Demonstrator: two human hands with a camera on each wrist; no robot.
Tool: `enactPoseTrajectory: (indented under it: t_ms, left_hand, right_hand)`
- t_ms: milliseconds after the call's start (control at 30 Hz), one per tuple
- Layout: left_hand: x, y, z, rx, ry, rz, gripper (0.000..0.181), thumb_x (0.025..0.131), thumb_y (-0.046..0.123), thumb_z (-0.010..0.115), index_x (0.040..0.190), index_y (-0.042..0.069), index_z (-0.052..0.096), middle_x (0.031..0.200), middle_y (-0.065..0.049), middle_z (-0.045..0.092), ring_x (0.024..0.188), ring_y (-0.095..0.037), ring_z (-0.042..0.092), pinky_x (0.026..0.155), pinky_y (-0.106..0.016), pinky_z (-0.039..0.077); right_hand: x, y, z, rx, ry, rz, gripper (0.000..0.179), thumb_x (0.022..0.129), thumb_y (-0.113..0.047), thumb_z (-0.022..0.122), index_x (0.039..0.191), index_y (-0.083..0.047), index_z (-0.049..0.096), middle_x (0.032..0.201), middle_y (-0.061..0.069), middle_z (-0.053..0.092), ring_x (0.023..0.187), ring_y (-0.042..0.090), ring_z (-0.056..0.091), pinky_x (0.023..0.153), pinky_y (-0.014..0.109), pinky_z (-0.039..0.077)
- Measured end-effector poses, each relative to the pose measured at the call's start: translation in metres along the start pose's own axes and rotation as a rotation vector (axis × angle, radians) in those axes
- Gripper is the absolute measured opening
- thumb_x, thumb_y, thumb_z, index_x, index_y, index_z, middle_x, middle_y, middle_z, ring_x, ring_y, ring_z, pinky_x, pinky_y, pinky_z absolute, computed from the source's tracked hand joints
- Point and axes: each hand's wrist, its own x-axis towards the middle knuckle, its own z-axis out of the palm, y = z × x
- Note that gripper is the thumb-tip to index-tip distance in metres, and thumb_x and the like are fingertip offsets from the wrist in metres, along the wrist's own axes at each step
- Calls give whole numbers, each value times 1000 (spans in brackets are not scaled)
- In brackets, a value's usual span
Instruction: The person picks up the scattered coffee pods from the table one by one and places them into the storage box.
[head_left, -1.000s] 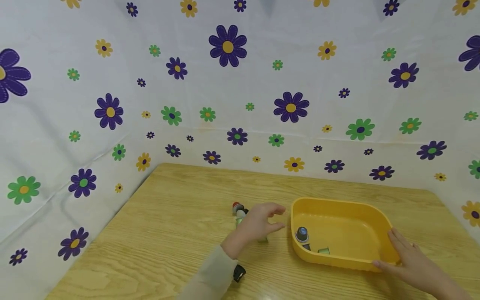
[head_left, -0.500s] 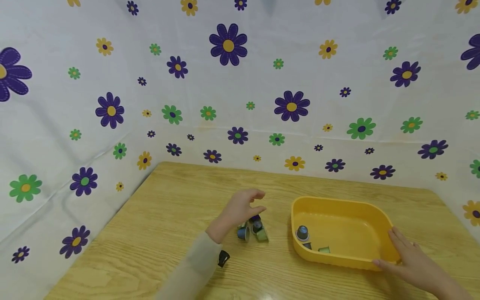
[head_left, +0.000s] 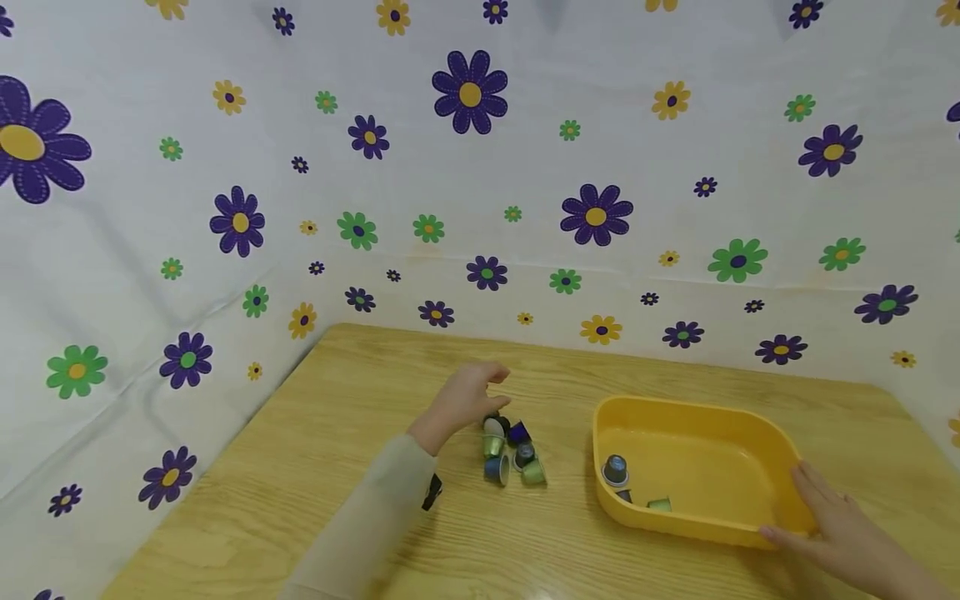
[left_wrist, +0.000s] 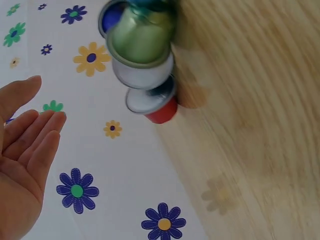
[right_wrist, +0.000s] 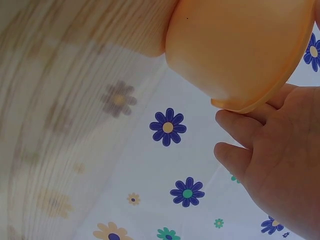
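Observation:
My left hand (head_left: 463, 396) is over the far end of a small cluster of coffee capsules, thumb and fingers apart with nothing between them. The cluster includes a green capsule (head_left: 493, 447), a blue capsule (head_left: 495, 470), a purple capsule (head_left: 518, 433) and a light green capsule (head_left: 533, 473). A red capsule (left_wrist: 162, 113) shows in the left wrist view; my hand hides it in the head view. At the right, my right hand (head_left: 840, 521) grips the near right corner of a yellow plastic tub (head_left: 693, 533). Inside, a dark blue-grey capsule (head_left: 616, 469) stands near two others.
A black object (head_left: 432, 492) lies partly hidden behind my left sleeve. The wooden table (head_left: 360, 367) meets a white flowered cloth (head_left: 525, 167) at its back and left. Bare wood separates the capsule cluster from the tub.
My left hand has moved left and away from beside the tub to the far end of the capsule cluster, uncovering several capsules. My right hand stays on the tub. The head view shifts slightly.

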Motion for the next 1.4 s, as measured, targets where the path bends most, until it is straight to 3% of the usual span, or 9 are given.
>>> enactPoseTrajectory:
  t_ms: [133,333,567,700,800,1000,1400]
  left_hand:
    - [5,-6,5,39,-46,-18,39,81,15,65,114,-3,54,108,-13,58,99,-24,55,83,-35,44]
    - [15,-15,8,143,-120,-94,40,80,16,66,113,-3,54,107,-14,58,97,-25,55,82,-35,44]
    - [18,-31,15,159,-190,-159,31,76,18,70,97,-3,60,92,-11,59,83,-22,55,73,-32,46]
    - [18,-40,21,141,-241,-181,21,78,19,68,83,0,59,74,-6,52,65,-15,45,57,-27,38]
    - [18,-44,24,104,-263,-207,18,79,17,67,82,1,58,73,-5,51,64,-15,43,57,-27,38]
    - [17,-44,24,98,-272,-216,21,75,9,67,92,-1,60,84,-7,57,74,-17,50,69,-32,45]
    - [13,-33,22,132,-285,-196,16,78,3,62,93,1,62,90,-8,59,76,-18,52,70,-32,45]
  right_hand:
    - [1,0,-2,4,-82,99,99,82,-53,51,129,22,6,129,43,0,112,61,5,87,67,-1]
    - [-1,1,-3,-43,-18,45,93,84,-49,51,127,24,13,129,43,7,112,60,11,88,67,2]
    - [-2,-1,-2,-36,-19,36,90,85,-47,52,127,24,15,128,44,8,112,60,12,88,67,1]
    - [-2,-1,0,-42,-10,22,89,84,-46,53,127,24,17,128,44,11,112,59,14,88,67,2]
    - [-1,-1,0,-36,-10,23,90,84,-46,53,127,24,16,128,44,10,113,59,13,89,67,0]
    - [0,-2,-2,-37,-22,34,92,84,-47,53,127,24,15,128,45,9,112,60,12,87,68,0]
    - [-1,-1,-2,-33,-6,4,91,84,-45,53,128,24,12,129,44,8,113,59,13,88,68,-1]
